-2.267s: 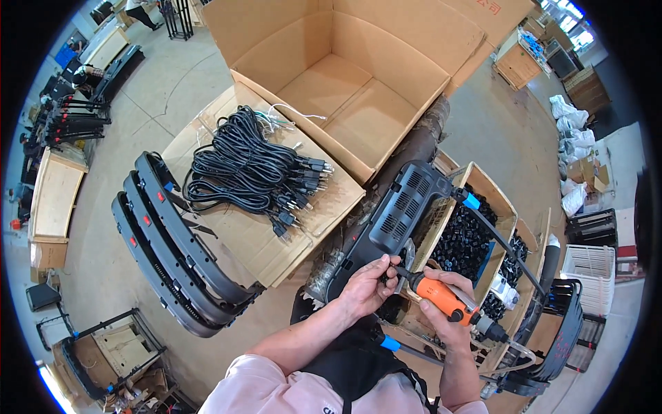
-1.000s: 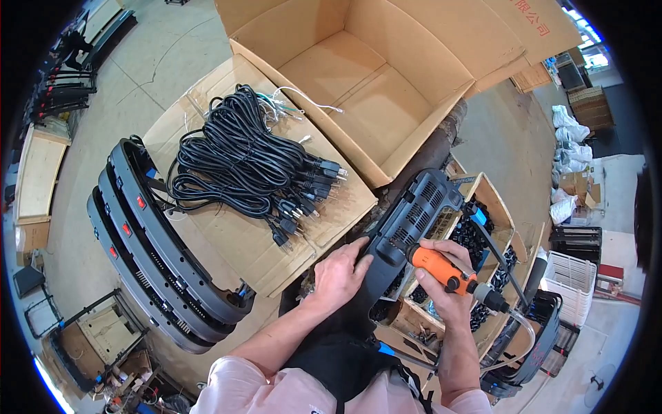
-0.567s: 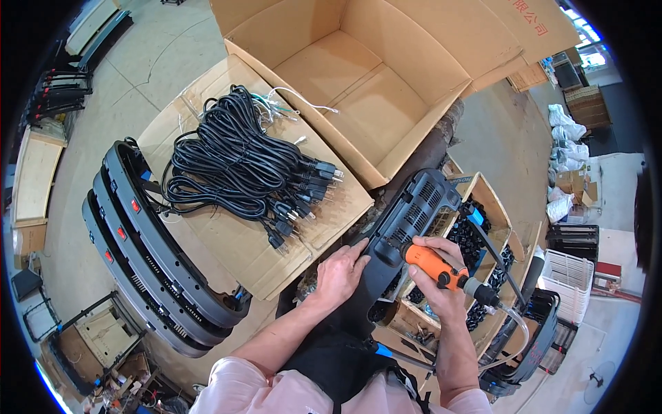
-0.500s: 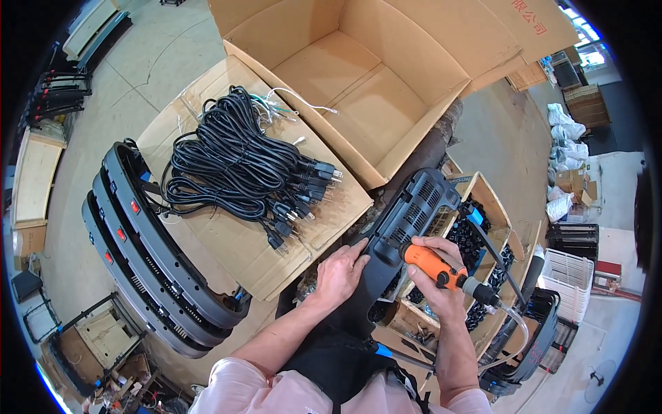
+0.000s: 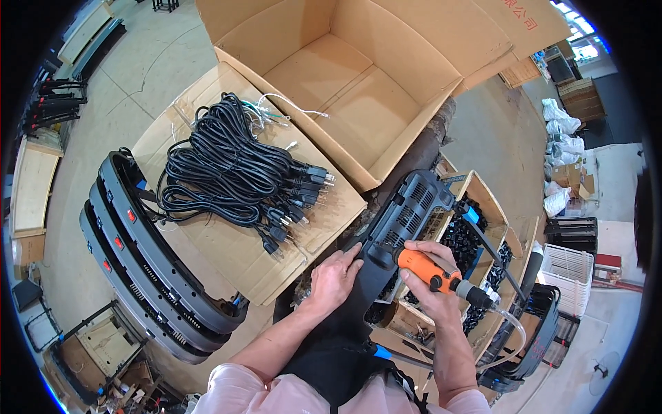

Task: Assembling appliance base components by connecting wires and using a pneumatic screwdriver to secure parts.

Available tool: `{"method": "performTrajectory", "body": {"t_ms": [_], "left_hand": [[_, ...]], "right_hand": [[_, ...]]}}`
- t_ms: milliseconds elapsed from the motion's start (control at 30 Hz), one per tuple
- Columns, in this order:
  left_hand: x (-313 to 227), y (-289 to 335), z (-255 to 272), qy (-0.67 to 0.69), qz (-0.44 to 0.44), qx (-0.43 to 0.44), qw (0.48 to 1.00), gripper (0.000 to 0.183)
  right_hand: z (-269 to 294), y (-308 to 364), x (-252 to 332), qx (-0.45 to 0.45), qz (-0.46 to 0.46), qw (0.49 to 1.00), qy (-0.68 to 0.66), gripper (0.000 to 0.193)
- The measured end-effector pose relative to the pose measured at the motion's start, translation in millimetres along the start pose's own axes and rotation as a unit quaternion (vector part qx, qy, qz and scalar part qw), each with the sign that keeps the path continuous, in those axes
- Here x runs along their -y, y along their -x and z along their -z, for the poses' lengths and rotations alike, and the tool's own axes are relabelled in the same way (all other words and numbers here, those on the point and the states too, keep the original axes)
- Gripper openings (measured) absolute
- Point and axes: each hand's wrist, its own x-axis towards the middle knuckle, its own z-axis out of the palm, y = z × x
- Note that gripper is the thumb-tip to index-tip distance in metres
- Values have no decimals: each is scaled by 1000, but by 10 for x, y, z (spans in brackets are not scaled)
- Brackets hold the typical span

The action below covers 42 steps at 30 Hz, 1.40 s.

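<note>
A long black plastic housing (image 5: 409, 215) with vent slots lies in front of me. My left hand (image 5: 334, 281) rests on its left edge, fingers stretched out and thumb apart, gripping nothing. In my right hand (image 5: 436, 295) is an orange air screwdriver (image 5: 424, 269), fingers wrapped round its body. Its nose meets the housing just below the vents; the bit and any screw there are hidden. A clear air hose (image 5: 517, 330) runs from the tool's back end.
Bundled black power cords (image 5: 238, 162) lie on a cardboard box (image 5: 303, 245) at left. Behind it stands an open carton (image 5: 407, 90). Wooden bins (image 5: 483, 183) of small black parts are at right. Several curved grey housings (image 5: 158, 255) with red switches stand at far left.
The view has shifted slightly, so most things sit a little further left. Both hands and the air screwdriver keep nearly the same place on the housing.
</note>
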Motion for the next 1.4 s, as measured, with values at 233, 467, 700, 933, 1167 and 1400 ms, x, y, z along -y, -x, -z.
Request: {"method": "performTrajectory", "body": {"t_ms": [233,467,700,933,1167,1400], "left_hand": [[-39,-11,12,1,4,6,1000,40],[-30,11,8,0,-10,-5,1000,39],[1,0,-4,8,-20,-12,1000,38],[-22,-7,12,6,-18,-10,1000,38],[-28,-4,42,21,-4,2,1000,38],[6,-23,27,29,-11,-2,1000,37]], "right_hand": [[-49,-4,55,-8,0,1000,1,50],[-67,-64,99,1,-35,999,5,51],[-89,-73,81,5,0,1000,18,49],[-169,-78,52,17,-9,999,40,51],[-233,-123,63,29,-30,997,61,51],[-236,-194,117,34,-31,995,91,43]]}}
